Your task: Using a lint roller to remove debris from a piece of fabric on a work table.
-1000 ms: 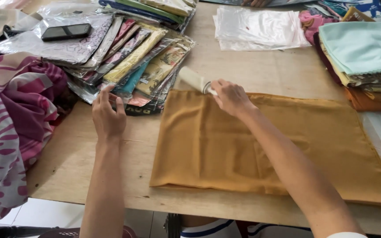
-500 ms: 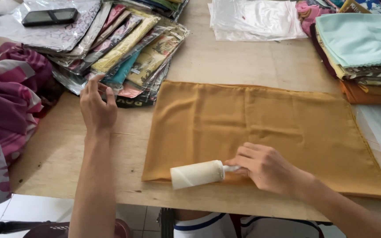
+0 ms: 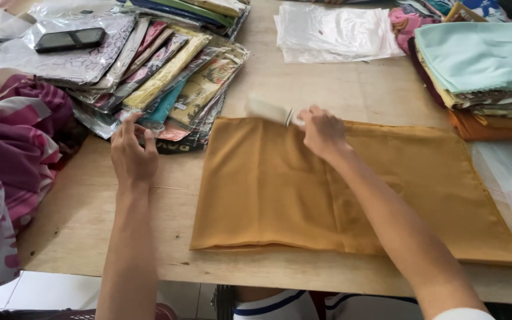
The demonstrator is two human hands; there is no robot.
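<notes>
On the worktop [image 3: 327, 83] lies a folded mustard cloth [image 3: 351, 189]. At its far edge the right hand [image 3: 321, 130] is clamped on a lint roller [image 3: 268, 110]. The left hand [image 3: 133, 155], fingers loosely spread, rests beside fanned plastic packets [image 3: 167, 77] holding folded fabrics, with a phone [image 3: 69, 40] on top.

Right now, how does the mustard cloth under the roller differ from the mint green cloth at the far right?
The mustard-brown cloth lies spread flat and alone on the wooden table; the mint green cloth sits folded on top of a stack of other fabrics. The right hand holds a white lint roller at the mustard-brown cloth's far edge, while nothing touches the mint green cloth. Both are plain, unpatterned fabric.
</notes>
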